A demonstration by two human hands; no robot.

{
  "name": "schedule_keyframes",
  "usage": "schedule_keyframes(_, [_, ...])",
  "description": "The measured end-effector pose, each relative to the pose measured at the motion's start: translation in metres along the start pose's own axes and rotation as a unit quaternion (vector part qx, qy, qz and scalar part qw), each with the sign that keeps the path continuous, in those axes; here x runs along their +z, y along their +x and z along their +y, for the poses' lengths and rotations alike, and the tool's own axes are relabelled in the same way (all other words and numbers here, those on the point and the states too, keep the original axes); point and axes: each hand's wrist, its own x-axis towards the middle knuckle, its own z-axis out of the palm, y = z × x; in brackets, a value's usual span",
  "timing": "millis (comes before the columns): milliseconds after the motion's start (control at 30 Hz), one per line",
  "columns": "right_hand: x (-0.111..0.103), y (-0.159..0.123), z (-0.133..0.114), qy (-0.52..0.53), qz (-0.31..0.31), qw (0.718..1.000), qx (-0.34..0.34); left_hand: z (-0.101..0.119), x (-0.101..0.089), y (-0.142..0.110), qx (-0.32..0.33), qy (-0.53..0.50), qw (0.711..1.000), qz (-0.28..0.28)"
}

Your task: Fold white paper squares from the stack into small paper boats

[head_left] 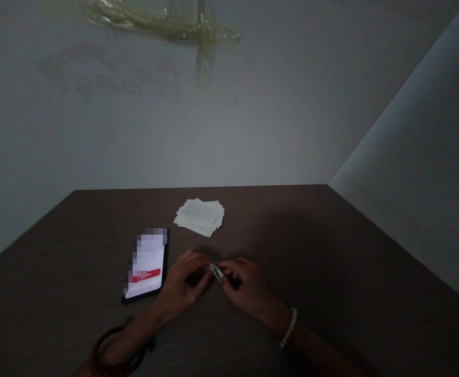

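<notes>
Between my two hands is a small folded piece of white paper [216, 272], standing partly up off the table. My left hand [184, 277] pinches its left end between thumb and fingers. On the other side, my right hand [247, 285] grips the right end with thumb and fingertips. The fingers cover part of the paper, so its full shape is hidden. A loose pile of printed paper slips [200, 215] lies just beyond my hands. To the left of my left hand rests a phone [146, 264] with its screen lit.
The brown wooden table [292, 220] meets a grey wall [276, 131] at its far edge. Another wall surface [421, 173] slants along the right side. Shiny tape [166, 29] is stuck high on the far wall. The phone stands close to my left forearm.
</notes>
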Motion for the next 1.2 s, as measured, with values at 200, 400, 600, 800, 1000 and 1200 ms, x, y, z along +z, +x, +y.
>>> schedule_keyframes(200, [0.0005, 0.0005, -0.0033, -0.028, 0.017, 0.999, 0.002, -0.0013, 0.0022, -0.0022, 0.035, 0.009, 0.999, -0.001])
schedule_keyframes(400, [0.0016, 0.0017, -0.0021, -0.086, 0.043, 0.995, 0.0, -0.0011, 0.0024, -0.0031, 0.056, 0.014, 0.998, -0.022])
schedule_keyframes(600, [0.002, 0.0006, -0.0019, -0.115, 0.069, 0.991, -0.005, -0.0044, 0.005, -0.0044, 0.054, 0.034, 0.998, -0.027])
schedule_keyframes(800, [0.0068, -0.0006, 0.0027, -0.092, 0.07, 0.992, 0.051, -0.0036, 0.0048, -0.0034, 0.058, 0.046, 0.997, -0.019])
schedule_keyframes(1000, [0.0047, 0.0008, 0.0023, -0.059, 0.04, 0.995, 0.071, -0.0008, 0.0035, -0.0026, 0.048, 0.057, 0.997, -0.016])
schedule_keyframes(1200, [-0.0005, 0.002, -0.0015, -0.006, 0.02, 0.996, 0.09, -0.0019, 0.0044, -0.0026, 0.04, 0.067, 0.997, 0.003])
